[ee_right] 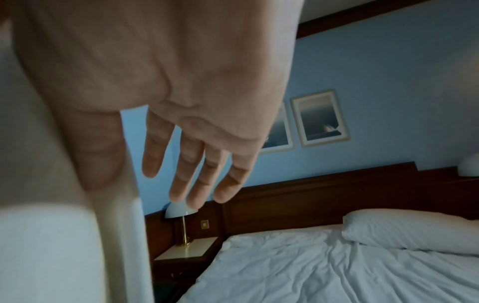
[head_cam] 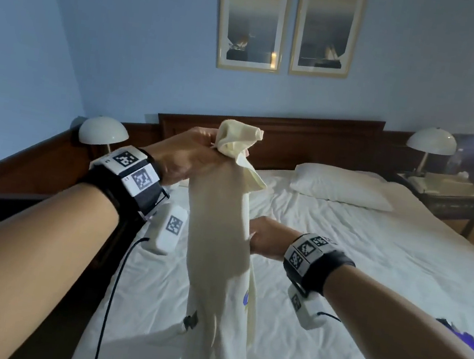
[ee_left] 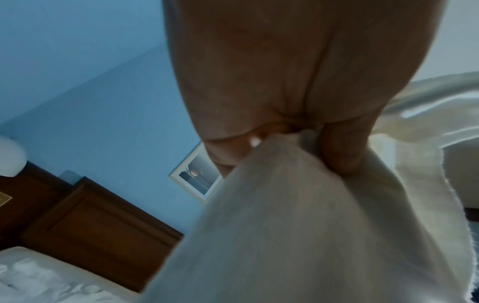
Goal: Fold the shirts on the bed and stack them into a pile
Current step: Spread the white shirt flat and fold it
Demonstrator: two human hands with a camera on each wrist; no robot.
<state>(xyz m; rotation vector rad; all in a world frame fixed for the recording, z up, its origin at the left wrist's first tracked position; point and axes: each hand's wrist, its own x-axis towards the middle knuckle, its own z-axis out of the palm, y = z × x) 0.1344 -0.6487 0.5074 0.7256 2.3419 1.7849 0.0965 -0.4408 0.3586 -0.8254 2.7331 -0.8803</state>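
A cream shirt (head_cam: pixel 218 237) with a small blue print hangs bunched in a long column over the bed (head_cam: pixel 370 259); its lower end trails onto the sheet. My left hand (head_cam: pixel 200 150) grips the shirt's gathered top, held high near the headboard. The left wrist view shows the fingers (ee_left: pixel 339 151) of my left hand (ee_left: pixel 259 82) curled into the cloth (ee_left: pixel 285 225). My right hand (head_cam: pixel 264 238) is at the shirt's right side at mid height. In the right wrist view, my right hand (ee_right: pixel 147 164) has straight fingers and its thumb lies along the cloth (ee_right: pixel 51 246).
A white pillow (head_cam: pixel 341 188) lies at the head of the bed by the dark wooden headboard (head_cam: pixel 297 133). Lamps (head_cam: pixel 104 131) stand on both nightstands. Something purple (head_cam: pixel 463 339) shows at the right edge. A dark wooden bed frame runs along the left.
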